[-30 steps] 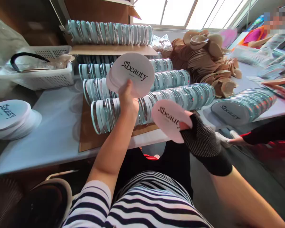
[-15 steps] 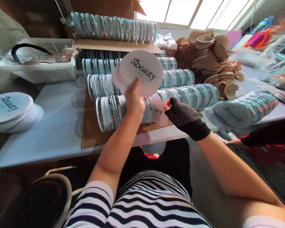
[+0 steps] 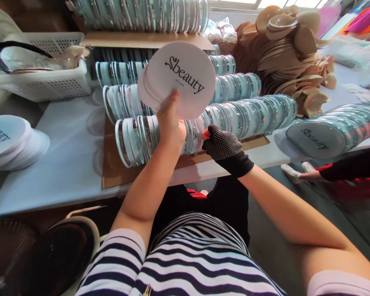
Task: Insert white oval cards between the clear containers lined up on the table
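A fanned stack of round white cards (image 3: pixel 185 74) printed "Sbeauty" is gripped in my left hand (image 3: pixel 172 123), its thumb pressed on the face of the top card. My right hand (image 3: pixel 222 144), in a black dotted glove with bare fingertips, pinches the edge of a single printed card (image 3: pixel 195 133). That card stands among the clear round containers (image 3: pixel 249 117) of the front row, partly inside the row; whether it sits within one container I cannot tell. The rows of containers lie on their sides, on brown cardboard (image 3: pixel 120 174).
More white cards (image 3: pixel 9 139) are piled at the left of the table (image 3: pixel 64 135). Behind them is a white basket (image 3: pixel 61 80). Beige cup-shaped pads (image 3: pixel 274 57) are heaped at the back right. Another container row (image 3: pixel 323 135) lies at right. A stool (image 3: pixel 89 242) stands below.
My right hand has moved left and slightly down, carrying its card deeper into the front row. My left hand still holds the stack. The camera view has tilted down.
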Demonstrator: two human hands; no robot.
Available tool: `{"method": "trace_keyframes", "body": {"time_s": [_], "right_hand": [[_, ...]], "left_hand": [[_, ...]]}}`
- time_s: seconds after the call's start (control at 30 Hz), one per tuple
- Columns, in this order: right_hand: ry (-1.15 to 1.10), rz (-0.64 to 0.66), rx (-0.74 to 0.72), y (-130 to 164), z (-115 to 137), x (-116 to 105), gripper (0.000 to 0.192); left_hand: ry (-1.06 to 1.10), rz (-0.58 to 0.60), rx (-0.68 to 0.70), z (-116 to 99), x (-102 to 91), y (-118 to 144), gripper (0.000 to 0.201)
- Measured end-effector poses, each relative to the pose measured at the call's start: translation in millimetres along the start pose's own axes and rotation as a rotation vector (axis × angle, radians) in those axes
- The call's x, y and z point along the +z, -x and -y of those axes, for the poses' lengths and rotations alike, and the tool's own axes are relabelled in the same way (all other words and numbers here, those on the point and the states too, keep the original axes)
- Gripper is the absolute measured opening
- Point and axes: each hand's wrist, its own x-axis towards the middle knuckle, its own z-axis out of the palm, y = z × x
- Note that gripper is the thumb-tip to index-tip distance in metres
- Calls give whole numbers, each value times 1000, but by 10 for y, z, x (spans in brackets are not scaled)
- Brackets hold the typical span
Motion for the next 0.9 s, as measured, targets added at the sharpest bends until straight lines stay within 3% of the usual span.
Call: {"method": "trace_keyframes", "body": {"time_s": [0.17,0.23,0.33,0.37,0.4,0.47,0.53,0.57,0.67,0.77,0.9], "right_hand": [[96,78,-12,-25,76,-50,29],[-79,220,-18,-45,19,-59,24],[-499,563,59,-37,-151,-117,19],[-599,585,105,-46,-206,-158,20],[-667,510,147,-70,-249,-211,22],[-707,165,164,-178,-288,-336,28],[-644,-192,98,-331,-255,-457,36],[-586,-294,44,-398,-214,-507,42],[-319,-395,-152,-454,-13,-581,60],[-78,-484,-274,-313,230,-541,67],[-118,-481,-244,-287,388,-419,58]], "left_hand": [[55,27,42,13,-20,-29,31],[48,39,47,23,-36,-37,30],[5,56,58,47,-53,-34,33],[-8,47,64,58,-52,-30,35],[-17,36,68,69,-45,-25,36],[-34,10,75,86,-15,-9,38],[-65,-4,73,84,27,24,37],[-75,-8,68,75,47,47,36],[-62,-10,60,17,74,122,31],[-60,-25,79,-34,41,175,27],[-53,-29,70,-49,-24,238,27]]}}
